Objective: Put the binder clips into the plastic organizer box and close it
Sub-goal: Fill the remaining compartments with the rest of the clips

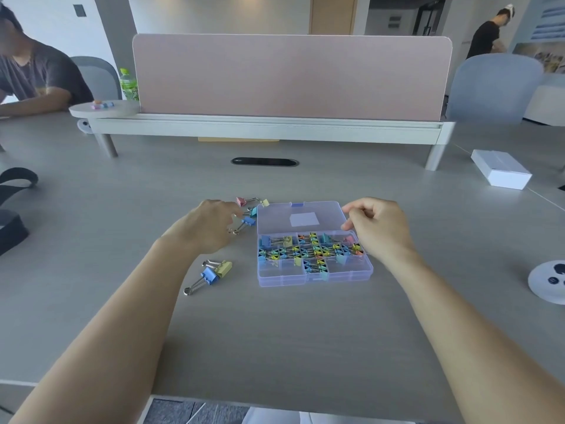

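Head view: plastic organizer box (315,275) lies open mid-desk, ready for filling; left hand (208,228), fingers relaxed, reaches loose binder clips (249,221) just beside it; right hand (379,228), loosely curled, empty, apparently steadies the lid (298,217)

Left hand (208,223) fingertips hidden behind its knuckles; contact with blue binder clip (248,221) unclear. Right hand (377,228) covers organizer box (315,275) right rear corner; grip on lid (299,215) can't be told. Small clips (308,250) inside too tiny to count. Black object (12,228) cut by left edge, round white device (547,281) by right.
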The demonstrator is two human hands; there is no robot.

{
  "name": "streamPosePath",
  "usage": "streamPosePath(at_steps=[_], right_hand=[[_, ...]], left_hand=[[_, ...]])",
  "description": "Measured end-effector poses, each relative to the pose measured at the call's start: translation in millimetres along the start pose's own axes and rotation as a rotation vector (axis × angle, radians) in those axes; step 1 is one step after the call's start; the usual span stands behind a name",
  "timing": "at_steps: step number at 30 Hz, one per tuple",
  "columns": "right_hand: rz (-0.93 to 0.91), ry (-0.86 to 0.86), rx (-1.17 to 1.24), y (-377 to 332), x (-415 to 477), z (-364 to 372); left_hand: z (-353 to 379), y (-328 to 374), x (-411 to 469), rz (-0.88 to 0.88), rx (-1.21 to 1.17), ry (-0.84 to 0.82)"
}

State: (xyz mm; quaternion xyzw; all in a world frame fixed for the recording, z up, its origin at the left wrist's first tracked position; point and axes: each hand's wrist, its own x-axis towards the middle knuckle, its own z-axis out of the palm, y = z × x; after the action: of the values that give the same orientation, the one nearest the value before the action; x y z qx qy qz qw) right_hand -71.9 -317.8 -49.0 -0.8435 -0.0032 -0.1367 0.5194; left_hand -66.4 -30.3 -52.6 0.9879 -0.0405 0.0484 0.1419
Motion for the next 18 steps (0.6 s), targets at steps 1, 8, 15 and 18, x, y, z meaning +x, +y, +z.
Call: streamPosePath(at_steps=[1,8,15,18], right_hand=[[-0.005,-0.001,-0.004,0,0,0],[-0.088,-0.041,-0.042,1,-3,3],[-0.263,-0.276,0.077,-6,-12,8],[-0.214,-0.370,0.177,-8,-10,6]], left_hand=[[-1,2,0,0.036,-0.036,0.048],[1,38,-10,0.255,-0.599,0.322],[11,80,-21,0.268,-1.020,0.272],[15,89,-20,0.309,-1.032,0.324]])
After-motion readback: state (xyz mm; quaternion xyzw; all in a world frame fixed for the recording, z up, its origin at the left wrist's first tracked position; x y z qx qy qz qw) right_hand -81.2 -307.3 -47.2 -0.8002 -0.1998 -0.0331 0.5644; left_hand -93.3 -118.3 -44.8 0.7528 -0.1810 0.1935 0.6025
